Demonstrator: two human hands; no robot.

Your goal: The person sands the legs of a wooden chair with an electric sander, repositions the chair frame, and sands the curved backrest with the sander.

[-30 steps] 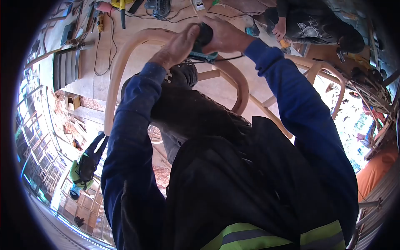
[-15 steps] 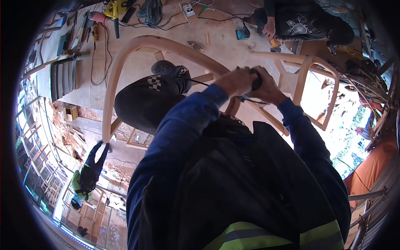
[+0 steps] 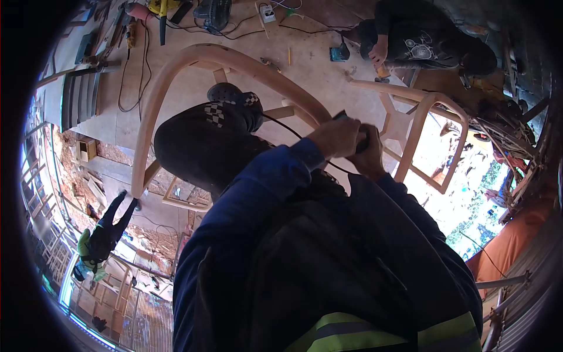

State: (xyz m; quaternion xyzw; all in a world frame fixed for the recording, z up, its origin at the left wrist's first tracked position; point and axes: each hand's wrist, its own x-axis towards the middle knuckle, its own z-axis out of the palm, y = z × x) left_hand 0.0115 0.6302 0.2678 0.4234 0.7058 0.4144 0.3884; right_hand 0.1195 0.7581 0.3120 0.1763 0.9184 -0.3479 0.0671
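Note:
Both my hands are wrapped round a dark corded power tool (image 3: 363,141), mostly hidden by my fingers, so its exact kind is unclear. My left hand (image 3: 335,138) grips it from the left, and my right hand (image 3: 370,157) closes on its right side. A black cord (image 3: 285,127) runs past my left wrist. The tool is at the right end of the curved rail of a pale wooden chair frame (image 3: 193,57); contact between them cannot be made out. The frame arches around my bent leg (image 3: 190,141).
A second wooden frame (image 3: 419,138) stands to the right. Beyond it, a co-worker in dark clothes (image 3: 434,44) holds an orange tool. A teal tool (image 3: 339,54), a pencil (image 3: 289,56) and cords lie on the floor. Another person (image 3: 102,237) stands at lower left.
My hands and the tool have shifted down and turned, and my right forearm has drawn in closer to my body. The whole view has moved slightly. Both hands keep their grip.

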